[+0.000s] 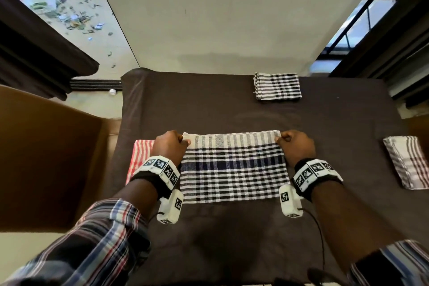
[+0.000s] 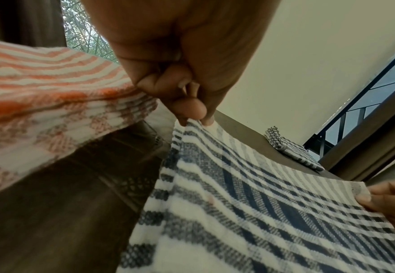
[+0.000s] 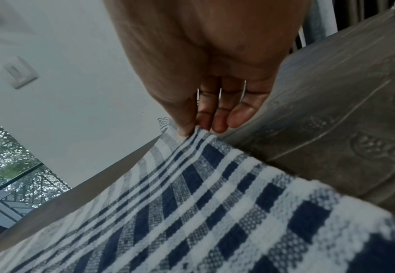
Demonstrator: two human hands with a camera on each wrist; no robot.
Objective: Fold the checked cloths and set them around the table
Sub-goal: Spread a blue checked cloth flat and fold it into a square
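With our left hand point(image 1: 170, 146) and right hand point(image 1: 296, 145) each pinching a far corner of the navy checked cloth point(image 1: 233, 167) lying mid-table, we are mid-fold, and next must bring those corners squarely onto the near edge.

No readable text, only square coded markers on wristbands point(image 1: 162, 168)

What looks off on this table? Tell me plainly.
Little stands out. The blue checked cloth lies flat and square, with the left hand and right hand pinching its far corners. Only the brown-striped folded cloth at the right edge sits slightly askew. The left-wrist view shows a small pinkish spot on the blue cloth.
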